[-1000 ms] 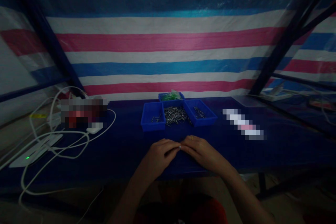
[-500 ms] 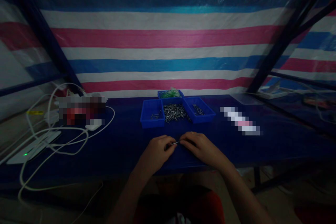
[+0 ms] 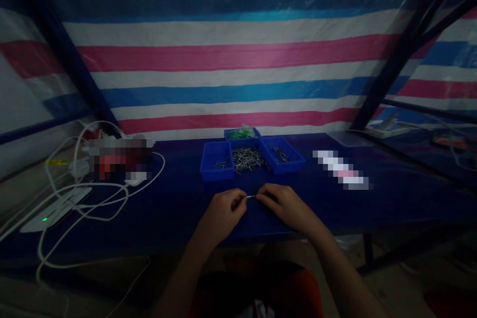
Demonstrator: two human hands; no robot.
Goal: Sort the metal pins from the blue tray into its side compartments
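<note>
A thin, silvery metal pin [image 3: 251, 197] spans the small gap between my two hands, just above the blue table. My left hand [image 3: 228, 211] pinches one end of it between thumb and fingers. At the other end, my right hand [image 3: 278, 203] grips it with closed fingertips. Past the hands lies a heap of similar small metal pieces [image 3: 248, 160]. To the left of the heap stands a blue bin [image 3: 216, 175] with a few pieces inside. Another blue bin [image 3: 288, 166], also with some pieces, is on its right.
Behind the heap sits a blue bin with green plastic [image 3: 243, 133]. White cables [image 3: 112, 217] loop over the table's left side, beside a white device [image 3: 55, 211] with a green light. Slanted metal posts [image 3: 387, 77] and a striped sheet [image 3: 238, 57] rise at the back.
Both hands have shifted slightly up in the picture, with the pin still between them. A little more of the pin shows between the fingertips. The bins and heap look unchanged.
</note>
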